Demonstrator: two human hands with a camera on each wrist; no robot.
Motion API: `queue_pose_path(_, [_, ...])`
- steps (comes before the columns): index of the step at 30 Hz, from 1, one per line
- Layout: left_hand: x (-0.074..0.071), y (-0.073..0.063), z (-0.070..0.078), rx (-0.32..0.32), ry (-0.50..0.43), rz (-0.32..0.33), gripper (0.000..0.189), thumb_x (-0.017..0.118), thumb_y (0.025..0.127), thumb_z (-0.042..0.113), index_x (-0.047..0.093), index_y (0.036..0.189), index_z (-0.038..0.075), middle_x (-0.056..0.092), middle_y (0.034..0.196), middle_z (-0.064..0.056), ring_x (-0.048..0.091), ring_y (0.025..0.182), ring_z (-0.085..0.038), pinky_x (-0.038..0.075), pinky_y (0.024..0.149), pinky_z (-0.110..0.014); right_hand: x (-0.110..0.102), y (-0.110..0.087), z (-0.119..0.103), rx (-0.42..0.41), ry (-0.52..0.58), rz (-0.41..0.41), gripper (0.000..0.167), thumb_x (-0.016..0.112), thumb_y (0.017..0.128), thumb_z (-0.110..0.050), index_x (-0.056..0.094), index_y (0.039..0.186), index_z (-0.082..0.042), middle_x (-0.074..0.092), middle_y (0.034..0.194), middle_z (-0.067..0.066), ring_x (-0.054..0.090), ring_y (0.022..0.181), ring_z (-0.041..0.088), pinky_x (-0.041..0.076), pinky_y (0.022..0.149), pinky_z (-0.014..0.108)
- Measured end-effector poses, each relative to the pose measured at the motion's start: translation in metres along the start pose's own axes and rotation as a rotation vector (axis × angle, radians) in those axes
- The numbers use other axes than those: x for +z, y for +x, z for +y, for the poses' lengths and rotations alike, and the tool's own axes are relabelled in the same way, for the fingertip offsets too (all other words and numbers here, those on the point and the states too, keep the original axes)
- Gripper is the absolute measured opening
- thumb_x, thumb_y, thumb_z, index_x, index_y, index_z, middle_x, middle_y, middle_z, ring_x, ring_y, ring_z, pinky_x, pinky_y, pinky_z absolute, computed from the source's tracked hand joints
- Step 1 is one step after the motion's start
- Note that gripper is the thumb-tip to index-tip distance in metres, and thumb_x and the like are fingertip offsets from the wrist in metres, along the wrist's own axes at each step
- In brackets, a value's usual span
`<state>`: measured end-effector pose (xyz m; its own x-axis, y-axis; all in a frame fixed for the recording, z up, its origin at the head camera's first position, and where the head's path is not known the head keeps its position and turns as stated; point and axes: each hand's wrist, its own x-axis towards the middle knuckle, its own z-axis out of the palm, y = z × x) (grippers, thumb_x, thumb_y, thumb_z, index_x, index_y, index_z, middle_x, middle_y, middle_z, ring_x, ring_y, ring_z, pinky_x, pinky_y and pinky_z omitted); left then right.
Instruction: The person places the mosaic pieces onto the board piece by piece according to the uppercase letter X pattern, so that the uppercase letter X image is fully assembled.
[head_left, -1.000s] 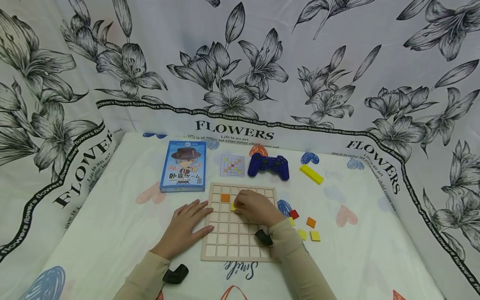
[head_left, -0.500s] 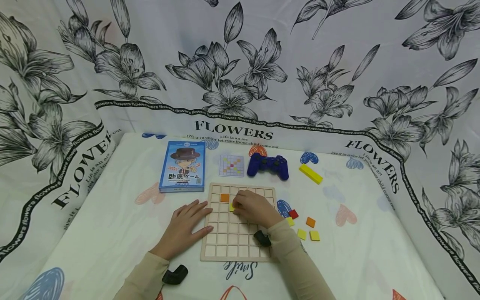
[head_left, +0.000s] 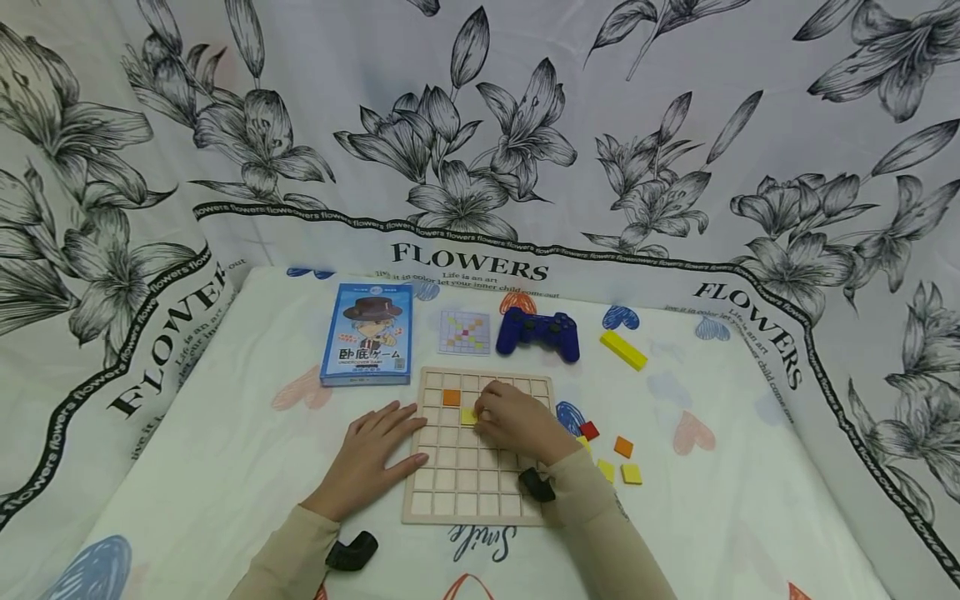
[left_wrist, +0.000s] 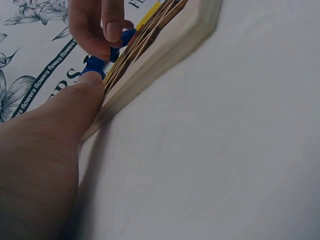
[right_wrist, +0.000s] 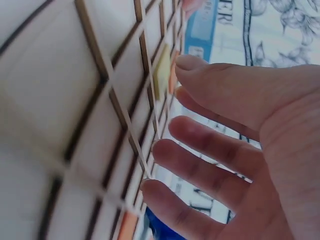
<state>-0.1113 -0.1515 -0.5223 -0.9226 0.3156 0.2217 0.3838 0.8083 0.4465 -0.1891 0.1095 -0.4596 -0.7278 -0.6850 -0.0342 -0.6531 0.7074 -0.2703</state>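
Note:
A wooden grid board [head_left: 444, 502] lies in the middle of the table. Along its left edge rests my left hand [head_left: 371, 454], fingers spread and thumb on the rim, as the left wrist view also shows. Over the upper part of the board is my right hand [head_left: 517, 421], its fingertips right beside a yellow tile [head_left: 467, 417] that lies in a cell. The right wrist view has the fingers loosely bent with nothing between them, the yellow tile [right_wrist: 161, 72] just past the thumb. An orange tile [head_left: 451, 397] fills a cell up and left; another orange tile [right_wrist: 128, 227] shows low in the right wrist view.
Loose tiles lie right of the board: a red tile [head_left: 589, 431], an orange tile [head_left: 623, 447] and several yellow ones [head_left: 632, 474]. Behind the board are a blue box [head_left: 367, 333], a pattern card [head_left: 463, 332], a game controller [head_left: 537, 335] and a yellow bar [head_left: 623, 350].
My right hand has shifted slightly right, letting go of the yellow tile, and more of that tile now shows. The left hand has stayed at the board's edge.

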Motion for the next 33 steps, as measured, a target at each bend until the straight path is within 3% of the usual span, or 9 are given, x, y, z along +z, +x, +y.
queue_pose_path(7, [-0.002, -0.002, -0.002, -0.012, 0.013, -0.01, 0.057, 0.051, 0.091, 0.06, 0.051, 0.139, 0.028, 0.041, 0.15, 0.003, 0.028, 0.143, -0.023, 0.021, 0.113, -0.052, -0.011, -0.044, 0.012, 0.103, 0.016, 0.033, 0.019, 0.064, 0.093, -0.029, 0.067, 0.106, -0.016, 0.06, 0.108, -0.005, 0.058, 0.097, 0.011, 0.053, 0.085, 0.031])
queue_pose_path(14, [-0.001, -0.001, -0.001, 0.005, 0.001, 0.012, 0.056, 0.053, 0.091, 0.058, 0.052, 0.137, 0.027, 0.043, 0.148, 0.002, 0.031, 0.141, -0.025, 0.023, 0.111, -0.054, -0.014, -0.105, 0.032, 0.157, -0.068, 0.086, 0.021, 0.074, 0.084, -0.021, 0.068, 0.102, -0.012, 0.062, 0.102, -0.003, 0.058, 0.094, 0.013, 0.054, 0.08, 0.03])
queue_pose_path(18, [-0.001, -0.001, 0.0, 0.01, 0.004, 0.024, 0.055, 0.054, 0.091, 0.057, 0.053, 0.137, 0.027, 0.044, 0.148, 0.001, 0.032, 0.141, -0.026, 0.023, 0.111, -0.054, -0.01, -0.131, 0.037, 0.312, -0.064, 0.062, 0.028, 0.079, 0.079, -0.021, 0.067, 0.103, -0.013, 0.062, 0.104, -0.003, 0.058, 0.095, 0.012, 0.054, 0.083, 0.031])
queue_pose_path(22, [0.0, -0.001, -0.001, -0.003, 0.013, 0.008, 0.056, 0.051, 0.091, 0.06, 0.051, 0.138, 0.028, 0.042, 0.149, 0.003, 0.03, 0.142, -0.024, 0.022, 0.112, -0.053, -0.006, -0.145, 0.037, 0.396, -0.041, 0.032, 0.03, 0.08, 0.077, -0.017, 0.066, 0.103, -0.014, 0.062, 0.108, -0.002, 0.058, 0.099, 0.013, 0.053, 0.089, 0.033])
queue_pose_path(27, [0.0, -0.001, -0.001, -0.005, 0.017, 0.001, 0.057, 0.05, 0.091, 0.061, 0.051, 0.138, 0.029, 0.042, 0.149, 0.004, 0.029, 0.142, -0.023, 0.022, 0.112, -0.053, -0.003, -0.154, 0.038, 0.395, -0.027, 0.065, 0.03, 0.08, 0.077, -0.012, 0.066, 0.103, -0.015, 0.061, 0.109, -0.002, 0.058, 0.101, 0.015, 0.052, 0.091, 0.035])
queue_pose_path(33, [0.001, -0.001, -0.001, -0.01, 0.014, -0.012, 0.057, 0.05, 0.091, 0.06, 0.05, 0.139, 0.03, 0.041, 0.15, 0.004, 0.028, 0.143, -0.022, 0.022, 0.112, -0.053, 0.001, -0.161, 0.04, 0.414, -0.122, 0.124, 0.029, 0.08, 0.077, -0.012, 0.067, 0.103, -0.019, 0.062, 0.106, 0.0, 0.057, 0.102, 0.023, 0.047, 0.081, 0.049])
